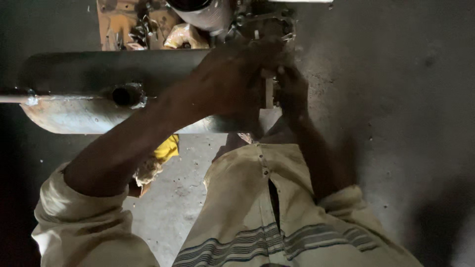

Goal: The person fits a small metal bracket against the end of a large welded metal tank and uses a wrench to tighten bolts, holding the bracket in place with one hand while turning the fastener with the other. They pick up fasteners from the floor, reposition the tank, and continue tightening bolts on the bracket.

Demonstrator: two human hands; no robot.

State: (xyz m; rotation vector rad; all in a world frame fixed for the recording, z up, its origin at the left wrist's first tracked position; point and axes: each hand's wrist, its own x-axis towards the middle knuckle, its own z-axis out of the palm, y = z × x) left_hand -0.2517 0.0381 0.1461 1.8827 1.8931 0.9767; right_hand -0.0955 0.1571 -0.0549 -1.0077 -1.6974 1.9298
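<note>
While both hands are crowding a pale metal strip point(268, 94) at twelve o'clock, left hand point(232, 81) and right hand point(292, 89) clamping it, dimness is risking slipped, pinched fingers.

There is one view only, taken from a camera on the person's head. It looks almost straight down the front of the body, so the striped shirt point(277, 217) fills the bottom of the picture and the concrete floor point(396, 123) lies behind everything. It sits close: the forearms reach up from the lower edge to the middle of the frame. The long metal tank point(84, 94) lies crosswise just beyond the shirt, running off toward the left side. Past the tank, at the top edge, a cluttered tray of metal parts point(133, 24) is cut off by the frame. The light is dim.
</note>
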